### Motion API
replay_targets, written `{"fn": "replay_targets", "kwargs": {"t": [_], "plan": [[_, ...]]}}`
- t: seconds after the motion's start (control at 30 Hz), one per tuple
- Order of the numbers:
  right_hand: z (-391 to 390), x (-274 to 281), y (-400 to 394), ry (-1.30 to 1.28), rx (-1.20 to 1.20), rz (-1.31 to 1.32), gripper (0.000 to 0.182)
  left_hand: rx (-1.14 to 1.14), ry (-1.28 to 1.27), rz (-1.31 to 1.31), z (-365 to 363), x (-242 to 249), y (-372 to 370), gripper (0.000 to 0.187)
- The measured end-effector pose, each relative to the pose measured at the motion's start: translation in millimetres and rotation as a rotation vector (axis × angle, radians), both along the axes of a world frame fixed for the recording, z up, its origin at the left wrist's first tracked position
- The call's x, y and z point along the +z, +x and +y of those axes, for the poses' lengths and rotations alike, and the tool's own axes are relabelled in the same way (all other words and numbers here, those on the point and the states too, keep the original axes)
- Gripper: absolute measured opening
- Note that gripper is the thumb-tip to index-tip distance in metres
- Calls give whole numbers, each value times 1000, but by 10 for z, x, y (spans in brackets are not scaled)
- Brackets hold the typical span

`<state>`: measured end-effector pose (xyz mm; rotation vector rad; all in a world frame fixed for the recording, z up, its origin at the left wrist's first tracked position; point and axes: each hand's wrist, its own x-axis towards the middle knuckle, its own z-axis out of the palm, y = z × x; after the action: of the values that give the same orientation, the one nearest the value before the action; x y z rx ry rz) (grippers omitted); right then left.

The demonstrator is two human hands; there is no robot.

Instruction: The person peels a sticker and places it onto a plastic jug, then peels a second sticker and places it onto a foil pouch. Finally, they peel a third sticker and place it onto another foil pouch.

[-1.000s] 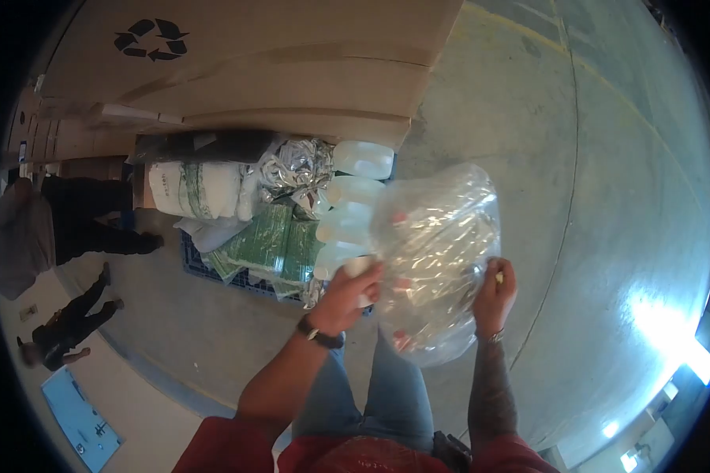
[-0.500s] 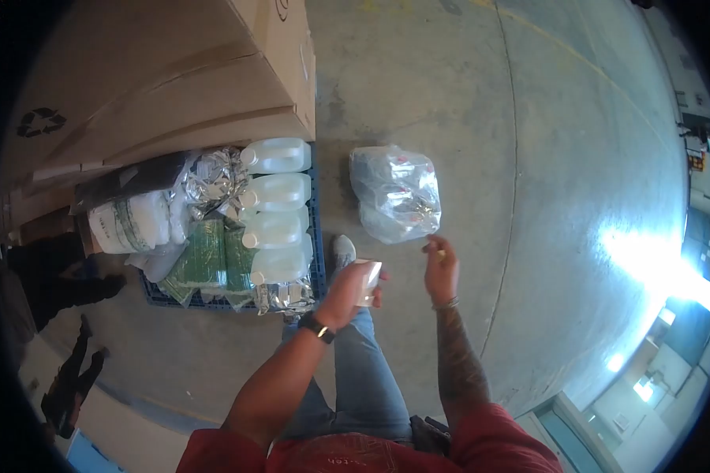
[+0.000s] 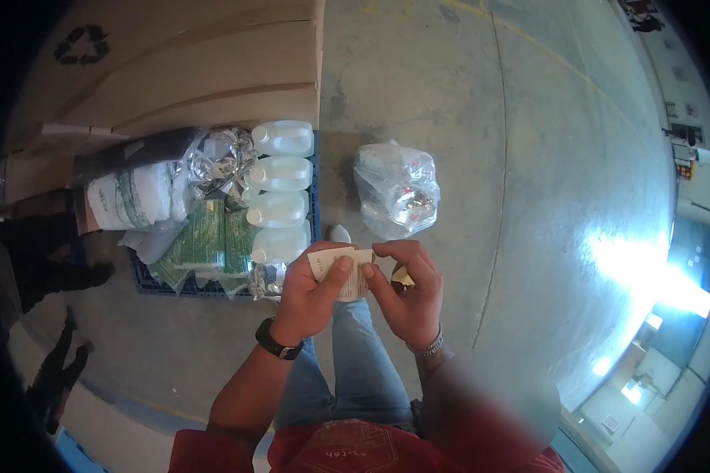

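My left hand (image 3: pixel 306 293) is closed on small white printed paper slips (image 3: pixel 323 262), its thumb pressed on their face. My right hand (image 3: pixel 412 288) pinches the right edge of the slips (image 3: pixel 353 288) between thumb and fingers. A small gold-coloured thing (image 3: pixel 402 278) shows in the curl of my right hand; what it is I cannot make out. Beyond my hands, a clear plastic bag (image 3: pixel 398 189) with jugs or bottles inside, their shapes blurred by the film, rests on the concrete floor.
On my left a blue pallet (image 3: pixel 185 288) carries several translucent jugs (image 3: pixel 282 173), green plastic-wrapped packs (image 3: pixel 201 240), silver foil bundles (image 3: pixel 225 158) and a white wrapped pack (image 3: pixel 130 197). Large cardboard boxes (image 3: pixel 189 63) stand behind it. People in dark clothes (image 3: pixel 43 260) are at the far left.
My right hand has come in from the right to the slips and now grips their edge. My left hand has moved slightly left, and the slips now appear fanned apart.
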<state>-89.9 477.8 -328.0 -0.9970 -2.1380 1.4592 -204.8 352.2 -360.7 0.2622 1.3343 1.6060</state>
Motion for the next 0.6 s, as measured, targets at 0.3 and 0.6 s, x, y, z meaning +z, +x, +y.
{"fn": "replay_targets", "kwargs": {"t": [0.3, 0.6], "plan": [[-304, 340, -115, 56, 60, 50, 18, 29, -17, 183, -401, 363, -86, 25], [-371, 511, -146, -9, 215, 106, 12, -75, 75, 248, -634, 572, -248, 25]]}}
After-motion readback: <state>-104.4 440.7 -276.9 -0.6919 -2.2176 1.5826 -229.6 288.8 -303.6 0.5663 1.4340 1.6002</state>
